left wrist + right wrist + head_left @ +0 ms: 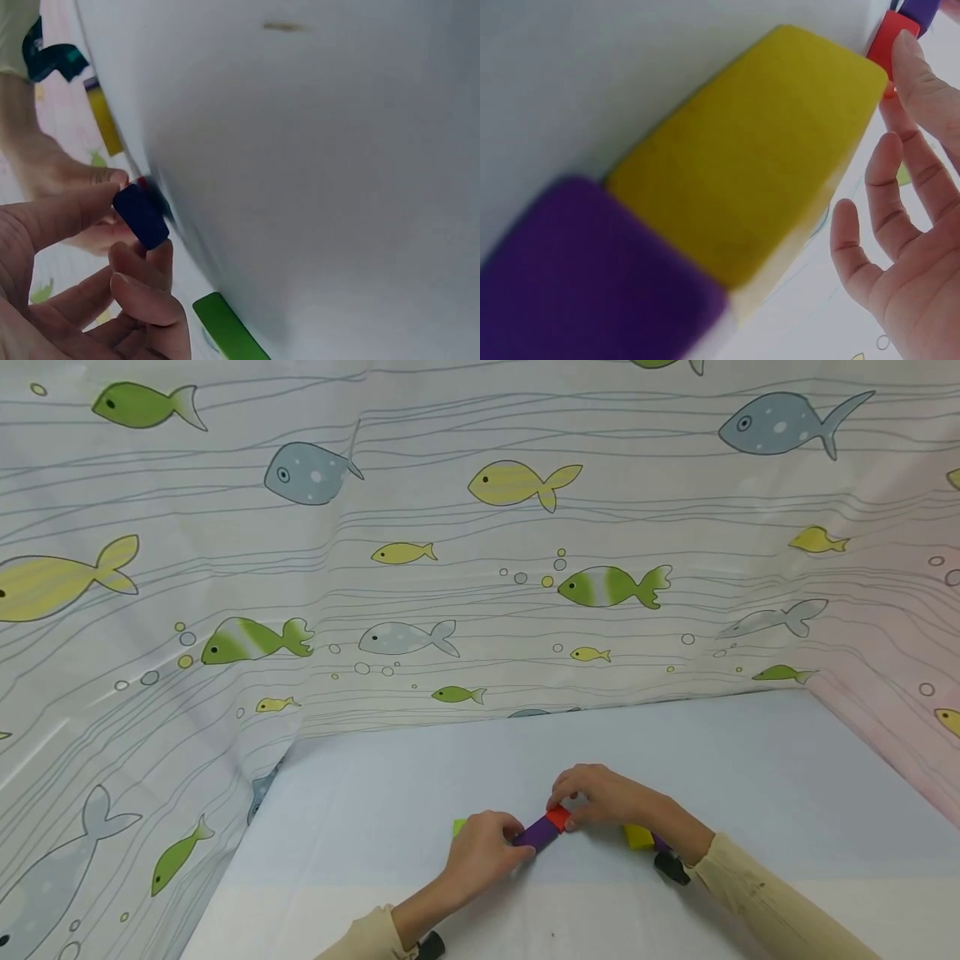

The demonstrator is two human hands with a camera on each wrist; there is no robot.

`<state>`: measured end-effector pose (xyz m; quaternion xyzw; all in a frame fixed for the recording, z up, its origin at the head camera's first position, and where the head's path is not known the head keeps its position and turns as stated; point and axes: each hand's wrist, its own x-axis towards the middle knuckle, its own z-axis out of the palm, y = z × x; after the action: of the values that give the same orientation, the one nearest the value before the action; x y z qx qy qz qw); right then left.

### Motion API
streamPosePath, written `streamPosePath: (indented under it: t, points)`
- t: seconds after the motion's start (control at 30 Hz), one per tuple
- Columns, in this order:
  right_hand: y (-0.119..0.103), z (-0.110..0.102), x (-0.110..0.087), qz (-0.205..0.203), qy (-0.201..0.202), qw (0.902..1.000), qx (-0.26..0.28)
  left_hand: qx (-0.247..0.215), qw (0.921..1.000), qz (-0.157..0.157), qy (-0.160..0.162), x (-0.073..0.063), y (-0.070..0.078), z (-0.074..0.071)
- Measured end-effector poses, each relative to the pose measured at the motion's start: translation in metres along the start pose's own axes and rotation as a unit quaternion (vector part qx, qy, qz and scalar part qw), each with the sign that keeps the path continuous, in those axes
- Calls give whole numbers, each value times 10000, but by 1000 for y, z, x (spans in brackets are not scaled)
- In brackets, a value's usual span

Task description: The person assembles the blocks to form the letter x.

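Observation:
My left hand pinches a purple block between thumb and fingers, low over the white table. In the left wrist view one end of that purple block faces the camera and looks dark blue. A smaller-looking red block is pinched at the far end of it by my right hand. The red and purple blocks appear to meet end to end, slanting up to the right. Thumb and a finger grip the red block in the right wrist view, while the other fingers are loosely bent.
Beside the right forearm, a yellow block and another purple block stand end to end. A green block is behind the left hand. Black wrist bands sit at the sleeves. A fish-print curtain borders the table.

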<state>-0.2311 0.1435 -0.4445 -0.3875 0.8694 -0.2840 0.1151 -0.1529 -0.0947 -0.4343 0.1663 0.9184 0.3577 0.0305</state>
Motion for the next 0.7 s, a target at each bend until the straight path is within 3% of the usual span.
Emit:
streamPosePath:
  t: [0.7]
  points:
    - [-2,-1,1,-33,4,9999,-96,204,9996,57,-176,2,-2,4]
